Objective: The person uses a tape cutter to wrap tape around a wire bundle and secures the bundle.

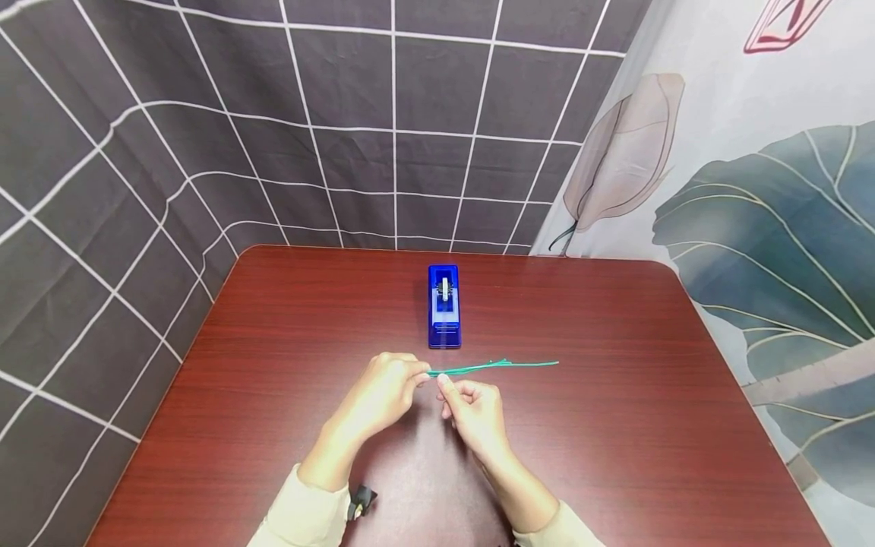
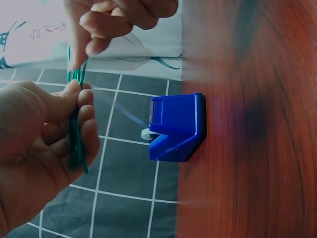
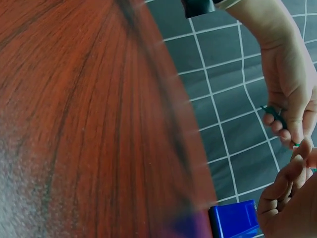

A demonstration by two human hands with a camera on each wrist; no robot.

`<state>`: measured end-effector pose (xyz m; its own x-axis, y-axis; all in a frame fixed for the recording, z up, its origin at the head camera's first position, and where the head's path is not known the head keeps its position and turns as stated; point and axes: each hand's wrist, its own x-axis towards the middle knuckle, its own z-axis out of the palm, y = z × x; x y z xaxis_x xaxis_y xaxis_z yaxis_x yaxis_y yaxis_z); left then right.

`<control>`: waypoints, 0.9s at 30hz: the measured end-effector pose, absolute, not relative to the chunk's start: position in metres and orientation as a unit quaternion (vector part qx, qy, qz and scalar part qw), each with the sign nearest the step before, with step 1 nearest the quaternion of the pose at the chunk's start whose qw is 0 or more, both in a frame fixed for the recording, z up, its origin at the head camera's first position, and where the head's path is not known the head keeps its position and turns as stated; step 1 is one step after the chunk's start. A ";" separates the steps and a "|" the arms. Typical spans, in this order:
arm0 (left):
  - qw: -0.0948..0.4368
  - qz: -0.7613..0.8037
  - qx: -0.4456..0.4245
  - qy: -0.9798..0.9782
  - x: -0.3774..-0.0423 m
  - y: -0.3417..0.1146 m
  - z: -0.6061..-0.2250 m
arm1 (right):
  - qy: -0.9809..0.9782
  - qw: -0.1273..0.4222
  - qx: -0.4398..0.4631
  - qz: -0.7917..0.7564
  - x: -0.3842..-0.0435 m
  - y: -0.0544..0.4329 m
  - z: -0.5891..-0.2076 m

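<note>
A bundle of thin green strands [image 1: 472, 369] runs sideways above the table, one strand reaching farther right than the others. My left hand [image 1: 390, 387] grips the bundle's left end between thumb and fingers; in the left wrist view the strand ends lie across the curled fingers. Right beside it, my right hand [image 1: 478, 414] pinches at the strands with thumb and forefinger, its other fingers curled. In the right wrist view the fingertips of both hands meet and hide most of the bundle. A blue tape dispenser [image 1: 444, 338] stands just beyond the hands, a small pale roll inside.
The reddish-brown wooden table [image 1: 601, 327] has rounded far corners. Behind it hangs a dark grey curtain [image 1: 437, 91] with white grid lines, and a white leaf-printed curtain [image 1: 724, 121] hangs at right. A small black device [image 1: 362, 501] sits at the left sleeve.
</note>
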<state>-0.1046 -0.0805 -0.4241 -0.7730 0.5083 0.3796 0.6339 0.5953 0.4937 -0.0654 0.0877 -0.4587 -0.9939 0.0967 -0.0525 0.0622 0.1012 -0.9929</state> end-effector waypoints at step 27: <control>0.115 -0.319 -0.316 -0.886 -0.104 -0.082 -0.424 | -0.617 -0.054 -0.052 0.783 -0.060 0.080 -0.451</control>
